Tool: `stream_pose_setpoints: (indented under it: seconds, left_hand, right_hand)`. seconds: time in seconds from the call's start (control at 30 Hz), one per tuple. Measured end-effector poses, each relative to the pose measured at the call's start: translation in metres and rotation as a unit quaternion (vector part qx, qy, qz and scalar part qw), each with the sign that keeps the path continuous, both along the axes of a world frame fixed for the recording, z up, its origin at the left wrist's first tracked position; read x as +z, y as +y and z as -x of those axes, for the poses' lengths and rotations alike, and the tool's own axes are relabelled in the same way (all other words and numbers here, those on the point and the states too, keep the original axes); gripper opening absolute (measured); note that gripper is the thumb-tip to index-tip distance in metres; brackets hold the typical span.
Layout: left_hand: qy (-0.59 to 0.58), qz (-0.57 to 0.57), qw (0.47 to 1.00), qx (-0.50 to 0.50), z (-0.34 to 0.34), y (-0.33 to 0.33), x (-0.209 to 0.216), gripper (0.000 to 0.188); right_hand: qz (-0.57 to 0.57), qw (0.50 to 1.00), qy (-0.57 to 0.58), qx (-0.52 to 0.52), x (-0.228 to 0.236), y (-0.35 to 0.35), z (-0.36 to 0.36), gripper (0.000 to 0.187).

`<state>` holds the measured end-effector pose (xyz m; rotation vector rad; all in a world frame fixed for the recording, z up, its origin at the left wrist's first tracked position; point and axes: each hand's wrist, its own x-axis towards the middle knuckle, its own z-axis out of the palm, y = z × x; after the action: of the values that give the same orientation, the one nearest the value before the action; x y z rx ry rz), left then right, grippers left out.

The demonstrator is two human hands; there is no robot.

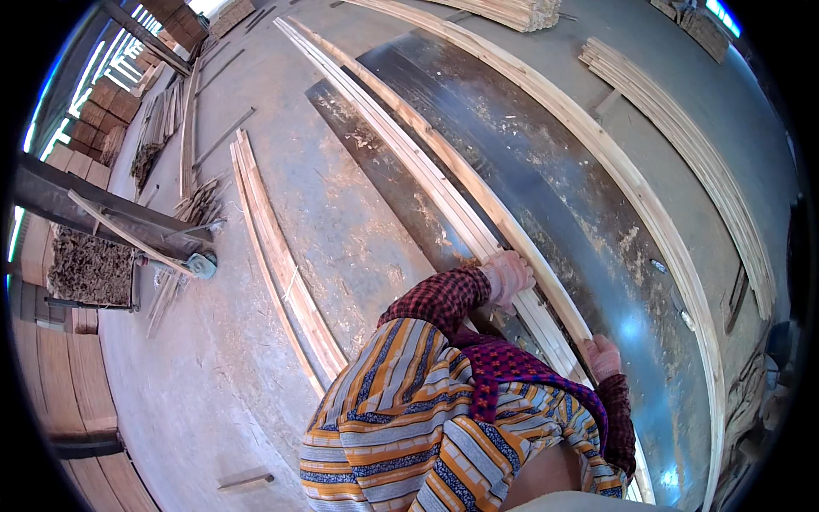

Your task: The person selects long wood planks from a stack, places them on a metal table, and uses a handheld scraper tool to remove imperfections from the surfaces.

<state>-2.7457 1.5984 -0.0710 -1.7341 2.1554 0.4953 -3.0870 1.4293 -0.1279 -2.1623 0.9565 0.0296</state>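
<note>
My left hand (509, 277), in a pale knitted glove, lies over a narrow bundle of long pale wooden strips (444, 207), its fingers curled round their edge. Just to the right runs a single wooden strip (503, 215), slightly apart from the bundle along most of its length. My right hand (603, 358), also gloved, grips this single strip from its right side, nearer to me; the thumb side shows and the other fingers are partly hidden. Both the strips and the single piece rest over a dark, worn tabletop (546, 188) scattered with shavings.
A long curved-looking row of boards (627, 171) runs along the table's right side. Beyond it lies a stack of strips (682, 132). Two loose strips (277, 256) lie at left on the concrete floor. Farther left stand a dark beam (102, 209) and stacked timber (77, 367).
</note>
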Motion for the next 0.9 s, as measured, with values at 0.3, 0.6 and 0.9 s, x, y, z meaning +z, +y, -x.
stream_pose_setpoints:
  seconds: [0.3,0.6,0.9]
  left_hand:
    - [0.013,0.012,0.999,0.046,0.011,0.007,-0.004,0.086]
    - [0.026,0.033,0.999,0.021,0.002,0.004,-0.004,0.105]
    - [-0.005,0.024,0.999,-0.044,0.002,-0.010,0.008,0.099]
  right_hand:
    - [0.102,0.993,-0.015,-0.057,-0.068,-0.003,0.101,0.022]
    - [0.064,0.990,-0.088,-0.090,-0.002,0.079,0.059,0.057]
    - [0.293,0.951,0.078,0.056,0.019,0.083,0.051,0.113]
